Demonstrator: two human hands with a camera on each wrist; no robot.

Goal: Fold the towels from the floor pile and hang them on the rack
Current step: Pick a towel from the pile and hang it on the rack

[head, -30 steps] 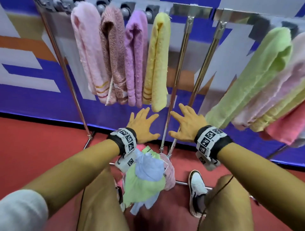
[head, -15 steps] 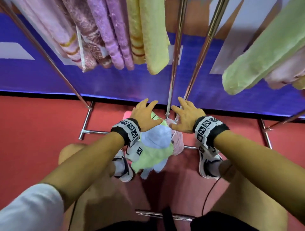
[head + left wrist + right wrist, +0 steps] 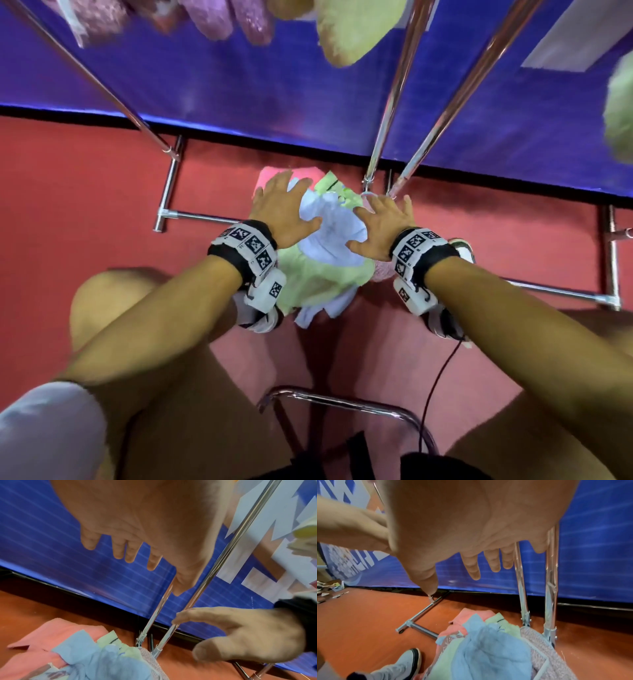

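Several towels lie in a loose pile [image 3: 318, 274] on the red floor [image 3: 85, 212], heaped at the foot of the metal rack [image 3: 383, 137]. On top is a light blue towel [image 3: 334, 233], crumpled; under it a pale green towel [image 3: 315, 284], at the far edge a pink towel [image 3: 274, 174], and at the right side a speckled mauve towel [image 3: 544, 655] with a white border, which lies against the rack's two upright poles.

Both hands are spread above the pile with palms down and fingers straight and apart, holding nothing. The left hand [image 3: 281, 209] is over the far left part of the heap, above the pink and blue cloth; the right hand [image 3: 382, 228] is over the right part, near the poles. In the wrist views the fingers of each hand hang clear above the cloth, not touching it.

Ends of hung towels show at the top of the head view: a yellow towel [image 3: 346, 31] and purple ones [image 3: 239, 17] to its left, with a green one [image 3: 618, 113] at the right edge. Behind the rack stands a blue wall panel [image 3: 239, 85]. A white shoe [image 3: 399, 666] with a dark sole rests on the floor just left of the pile.
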